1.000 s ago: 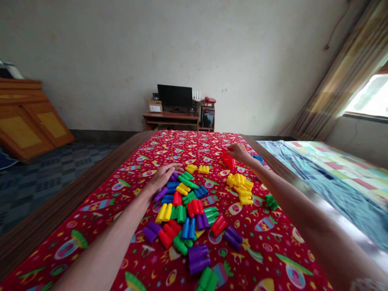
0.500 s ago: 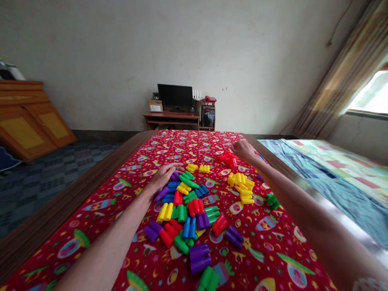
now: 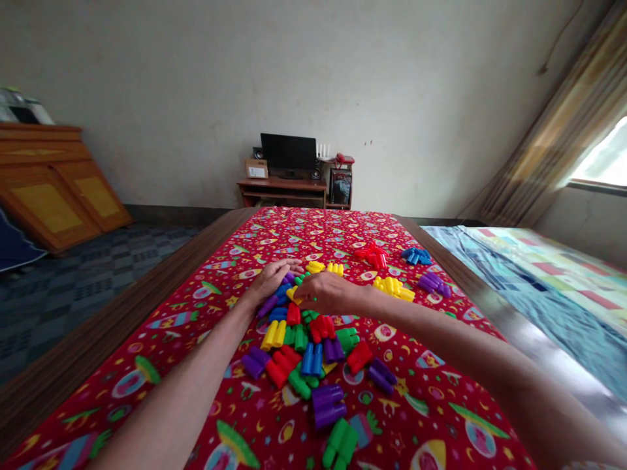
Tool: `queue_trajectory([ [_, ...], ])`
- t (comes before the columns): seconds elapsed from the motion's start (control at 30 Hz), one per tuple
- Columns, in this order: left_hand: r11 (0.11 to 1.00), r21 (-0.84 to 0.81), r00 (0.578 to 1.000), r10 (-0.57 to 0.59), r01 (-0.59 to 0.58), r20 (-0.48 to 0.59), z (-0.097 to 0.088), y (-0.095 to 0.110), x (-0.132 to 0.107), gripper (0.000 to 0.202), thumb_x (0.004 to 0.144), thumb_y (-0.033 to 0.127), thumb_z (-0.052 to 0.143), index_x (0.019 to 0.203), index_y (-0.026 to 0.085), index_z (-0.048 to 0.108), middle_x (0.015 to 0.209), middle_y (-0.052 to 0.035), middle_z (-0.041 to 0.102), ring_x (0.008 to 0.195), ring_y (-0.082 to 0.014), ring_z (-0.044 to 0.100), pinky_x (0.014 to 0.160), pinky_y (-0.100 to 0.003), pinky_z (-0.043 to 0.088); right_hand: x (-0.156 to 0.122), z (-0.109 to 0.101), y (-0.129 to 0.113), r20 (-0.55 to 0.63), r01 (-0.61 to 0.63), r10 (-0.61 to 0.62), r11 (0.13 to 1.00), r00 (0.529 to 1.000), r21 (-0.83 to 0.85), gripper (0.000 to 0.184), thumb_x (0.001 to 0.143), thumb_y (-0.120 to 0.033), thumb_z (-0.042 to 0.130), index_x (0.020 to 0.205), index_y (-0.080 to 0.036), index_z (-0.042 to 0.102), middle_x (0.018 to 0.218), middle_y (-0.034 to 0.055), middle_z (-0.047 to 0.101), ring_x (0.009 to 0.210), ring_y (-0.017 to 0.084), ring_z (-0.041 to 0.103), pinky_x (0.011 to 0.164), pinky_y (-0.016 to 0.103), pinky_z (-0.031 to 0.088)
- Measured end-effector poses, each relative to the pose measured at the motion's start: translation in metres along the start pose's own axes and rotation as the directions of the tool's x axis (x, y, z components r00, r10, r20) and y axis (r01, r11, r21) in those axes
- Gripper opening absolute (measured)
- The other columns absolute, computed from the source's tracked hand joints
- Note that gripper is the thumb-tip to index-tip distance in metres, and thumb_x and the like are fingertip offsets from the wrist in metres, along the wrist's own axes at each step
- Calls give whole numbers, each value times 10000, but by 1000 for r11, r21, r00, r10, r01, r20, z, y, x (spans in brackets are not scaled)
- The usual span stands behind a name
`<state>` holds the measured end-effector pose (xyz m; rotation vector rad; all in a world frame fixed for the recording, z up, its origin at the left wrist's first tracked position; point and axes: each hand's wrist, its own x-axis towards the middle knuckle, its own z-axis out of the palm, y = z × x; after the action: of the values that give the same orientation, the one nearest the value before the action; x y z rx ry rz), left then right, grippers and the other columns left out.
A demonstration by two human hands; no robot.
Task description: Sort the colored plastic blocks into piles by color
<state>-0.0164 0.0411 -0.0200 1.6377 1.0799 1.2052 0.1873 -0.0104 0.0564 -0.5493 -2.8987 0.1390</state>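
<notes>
A heap of plastic building pieces (image 3: 308,346) in red, blue, green, yellow and purple lies on a table covered with a red patterned cloth (image 3: 421,398). My left hand (image 3: 275,277) lies flat and open on the far left side of the heap. My right hand (image 3: 328,292) reaches across over the heap's far part, fingers curled down onto a yellow piece (image 3: 292,295) among green ones; what they grip is hidden. Sorted little groups sit further off: red pieces (image 3: 372,253), blue pieces (image 3: 415,256), yellow pieces (image 3: 392,287), purple pieces (image 3: 434,283).
The table's dark wooden edge (image 3: 147,287) shows on both sides of the cloth. A bed with a striped sheet (image 3: 539,274) lies right of the table. A low desk with a monitor (image 3: 289,156) stands at the far wall, a wooden cabinet (image 3: 49,189) at left.
My right hand left the red group at the far right and came back left and nearer, onto the heap. My left hand stayed put. The camera tipped slightly.
</notes>
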Motion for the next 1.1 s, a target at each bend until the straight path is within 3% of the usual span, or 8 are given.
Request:
queue_trajectory([
  [0.13, 1000, -6, 1000, 1, -1, 3, 1, 3, -1, 420, 754, 429, 562, 1025, 129, 679, 937, -113, 745, 892, -253, 696, 835, -383, 528, 5, 6, -14, 98, 78, -60, 977, 993, -198, 273, 920, -372, 550, 1010, -144, 670, 968, 117, 646, 864, 190, 588, 694, 277, 450],
  [0.27, 1000, 7, 1000, 2, -2, -6, 1, 3, -2, 395, 756, 420, 553, 989, 132, 691, 912, -103, 745, 884, -253, 695, 836, -384, 526, 6, 4, -22, 167, 98, -47, 946, 985, -309, 249, 927, -346, 542, 1027, -144, 648, 1006, 133, 629, 932, 233, 589, 679, 310, 476],
  [0.57, 997, -74, 999, -30, 32, 23, 1, 2, -2, 430, 748, 434, 583, 1030, 119, 662, 929, -108, 741, 848, -248, 711, 786, -367, 537, 1, 5, -11, 181, 195, -154, 953, 971, -234, 120, 913, -231, 578, 997, -159, 627, 908, 64, 691, 824, 153, 612, 632, 236, 405],
  [0.73, 997, -62, 998, -52, 54, 28, 1, 5, -2, 402, 745, 424, 592, 1009, 132, 670, 938, -102, 742, 846, -247, 713, 762, -356, 542, -13, -11, 19, -123, 12, -18, 999, 992, -53, 177, 932, -290, 551, 951, -152, 662, 866, 63, 697, 757, 127, 605, 645, 221, 375],
  [0.83, 993, -96, 997, -57, 61, 47, 0, 2, -1, 400, 736, 430, 606, 1007, 144, 673, 920, -91, 746, 842, -248, 713, 739, -355, 545, -35, -31, 59, -324, -297, 281, 955, 903, -1, 180, 919, -267, 545, 964, -160, 682, 846, 48, 701, 719, 119, 595, 643, 213, 360],
  [0.93, 989, -135, 997, -60, 66, 50, 0, 0, 0, 407, 737, 433, 615, 1024, 150, 674, 900, -84, 750, 861, -250, 710, 743, -354, 542, -62, -44, 103, -318, -615, 565, 785, 762, -79, 205, 896, -232, 536, 981, -144, 701, 841, 72, 709, 715, 141, 595, 623, 225, 349],
  [1.03, 989, -125, 996, -73, 78, 44, 0, 0, -1, 417, 743, 431, 619, 1042, 146, 673, 885, -79, 752, 870, -250, 708, 745, -347, 537, -82, -43, 134, -285, -771, 719, 616, 634, -159, 229, 875, -203, 532, 1004, -125, 704, 893, 116, 714, 756, 171, 609, 621, 238, 357],
  [1.1, 991, -113, 997, -71, 75, 35, 0, 2, -2, 419, 747, 434, 618, 1043, 143, 675, 877, -77, 753, 866, -249, 708, 737, -343, 537, -89, -38, 144, -273, -802, 755, 568, 596, -183, 257, 876, -194, 518, 1054, -127, 691, 927, 130, 712, 774, 181, 613, 621, 243, 362],
])
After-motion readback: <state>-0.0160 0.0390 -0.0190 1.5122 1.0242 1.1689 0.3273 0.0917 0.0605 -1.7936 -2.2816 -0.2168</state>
